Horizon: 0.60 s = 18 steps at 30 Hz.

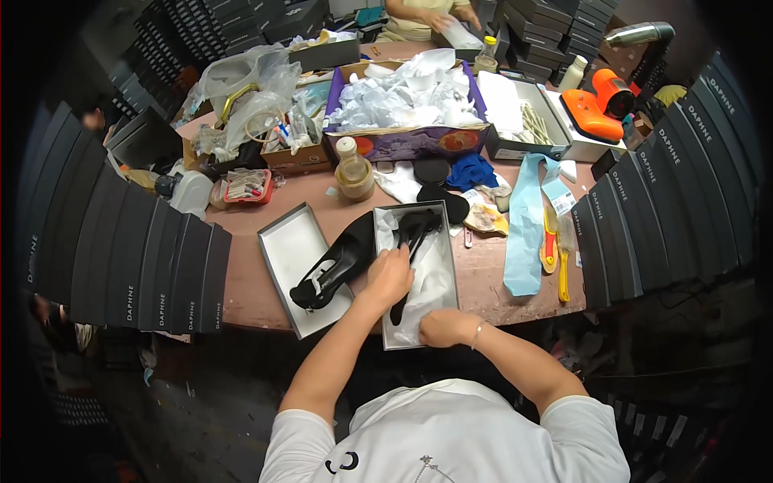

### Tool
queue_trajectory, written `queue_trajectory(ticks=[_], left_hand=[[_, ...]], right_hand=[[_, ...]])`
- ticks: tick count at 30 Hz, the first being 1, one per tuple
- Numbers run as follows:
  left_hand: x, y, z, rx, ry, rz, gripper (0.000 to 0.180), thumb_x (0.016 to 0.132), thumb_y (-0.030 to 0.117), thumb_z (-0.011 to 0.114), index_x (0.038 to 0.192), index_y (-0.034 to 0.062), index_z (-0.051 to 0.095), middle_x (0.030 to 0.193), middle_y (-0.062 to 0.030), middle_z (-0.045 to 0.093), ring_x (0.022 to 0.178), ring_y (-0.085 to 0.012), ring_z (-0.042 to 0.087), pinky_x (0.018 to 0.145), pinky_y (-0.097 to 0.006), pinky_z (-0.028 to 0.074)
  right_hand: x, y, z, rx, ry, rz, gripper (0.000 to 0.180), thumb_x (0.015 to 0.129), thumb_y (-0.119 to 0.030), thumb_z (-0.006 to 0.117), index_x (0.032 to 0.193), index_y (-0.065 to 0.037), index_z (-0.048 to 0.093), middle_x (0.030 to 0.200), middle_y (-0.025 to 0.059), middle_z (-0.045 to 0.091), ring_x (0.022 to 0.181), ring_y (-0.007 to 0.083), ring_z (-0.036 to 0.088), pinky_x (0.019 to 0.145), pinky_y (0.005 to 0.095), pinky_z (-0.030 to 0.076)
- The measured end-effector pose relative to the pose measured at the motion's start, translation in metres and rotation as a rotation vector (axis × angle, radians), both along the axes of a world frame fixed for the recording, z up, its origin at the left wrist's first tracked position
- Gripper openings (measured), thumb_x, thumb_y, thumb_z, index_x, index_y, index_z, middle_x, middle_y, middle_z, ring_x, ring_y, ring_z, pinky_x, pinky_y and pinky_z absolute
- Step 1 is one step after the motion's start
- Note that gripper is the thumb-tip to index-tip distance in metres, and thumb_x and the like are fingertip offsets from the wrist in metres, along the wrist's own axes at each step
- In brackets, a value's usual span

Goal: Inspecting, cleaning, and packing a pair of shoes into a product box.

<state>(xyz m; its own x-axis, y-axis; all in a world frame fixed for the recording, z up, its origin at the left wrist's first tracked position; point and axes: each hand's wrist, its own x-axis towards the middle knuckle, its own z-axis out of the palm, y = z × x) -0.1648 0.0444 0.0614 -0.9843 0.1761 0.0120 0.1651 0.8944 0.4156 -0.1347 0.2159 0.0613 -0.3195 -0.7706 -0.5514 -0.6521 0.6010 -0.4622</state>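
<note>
A dark shoe box [451, 270] with white tissue paper [432, 290] inside lies at the table's near edge. In its far part is a black shoe [419, 229]. My left hand [390, 278] reaches into the box with its fingers closed on that shoe. At the box's near right corner, my right hand [449, 328] is curled over the edge with its fingers closed; the tissue is beside it, but what it grips is hidden. To the left, a black high-heeled shoe [348, 256] leans across a grey box lid [280, 256] with a white inside.
Stacks of dark shoe boxes wall in the left [145, 266] and right [668, 177]. Behind are a purple carton [403, 143] of crumpled paper, a bottle [353, 171] and an orange tool [594, 113]. Yellow-handled brushes [564, 278] lie right. Across the table, another person's hands [439, 20] work.
</note>
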Motion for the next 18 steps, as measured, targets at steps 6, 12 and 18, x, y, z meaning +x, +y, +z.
queue_trajectory(ticks=[6, 12, 18], left_hand=[[-0.051, 0.000, -0.037, -0.045, -0.128, 0.058, 0.050, 0.080, 0.003, 0.058, 0.129, 0.0016, 0.048, 0.094, -0.0236, 0.064, 0.089, -0.0418, 0.063, 0.076, -0.048, 0.052], [-0.032, -0.041, 0.068, 0.936, -0.188, 0.017, 0.029, 0.093, -0.002, 0.047, 0.120, 0.0063, 0.051, 0.092, 0.0006, 0.057, 0.081, -0.0080, 0.054, 0.074, -0.025, 0.047], [0.013, -0.064, 0.093, 1.021, -0.235, -0.002, 0.026, 0.092, -0.001, 0.047, 0.117, 0.0048, 0.052, 0.104, -0.0001, 0.056, 0.096, -0.0079, 0.053, 0.083, -0.024, 0.044]], right_hand=[[0.006, -0.002, -0.045, -0.070, 0.159, 0.043, 0.024, 0.080, -0.020, 0.054, 0.079, -0.003, 0.071, 0.084, 0.0177, 0.070, 0.080, 0.0331, 0.068, 0.074, 0.0429, 0.053], [0.017, 0.002, -0.063, -0.383, 0.284, -0.167, 0.021, 0.083, -0.020, 0.059, 0.081, -0.001, 0.068, 0.080, 0.0170, 0.068, 0.081, 0.0362, 0.066, 0.075, 0.0418, 0.052], [-0.022, 0.060, 0.103, -0.624, 0.186, -0.689, 0.030, 0.082, -0.025, 0.072, 0.096, 0.000, 0.064, 0.092, 0.0146, 0.066, 0.084, 0.0311, 0.066, 0.076, 0.0418, 0.051]])
